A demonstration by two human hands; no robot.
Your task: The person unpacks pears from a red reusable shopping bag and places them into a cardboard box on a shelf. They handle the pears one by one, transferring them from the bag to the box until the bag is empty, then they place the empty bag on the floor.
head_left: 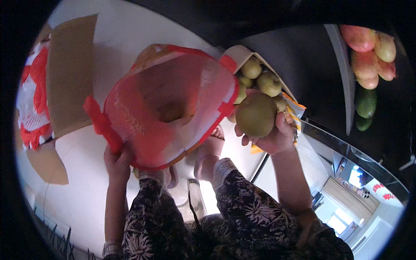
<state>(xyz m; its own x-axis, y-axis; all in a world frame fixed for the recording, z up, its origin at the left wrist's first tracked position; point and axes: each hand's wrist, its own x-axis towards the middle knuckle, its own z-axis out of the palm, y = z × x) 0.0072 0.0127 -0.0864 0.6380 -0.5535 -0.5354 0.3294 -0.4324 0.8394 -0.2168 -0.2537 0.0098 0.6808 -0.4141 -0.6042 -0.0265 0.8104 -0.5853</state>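
Observation:
My left hand [119, 159] grips the rim of a red translucent bag [139, 120] near its red handle [103, 125]. The bag's wide mouth faces up, and something brownish lies at its bottom, too blurred to name. In my right hand [274, 139] rests a large round yellow-green fruit [256, 115], just right of the bag's rim. Behind that hand, a container with a pale rim [239, 53] holds several similar fruits [269, 84]. An orange and white plastic wrapper [294, 109] shows beside it.
An open cardboard box [70, 78] with red and white packaging [34, 100] stands at the left. On a dark surface at the upper right lie several reddish-yellow fruits [365, 65] and dark green ones [366, 101]. A glass edge [354, 146] runs along the right.

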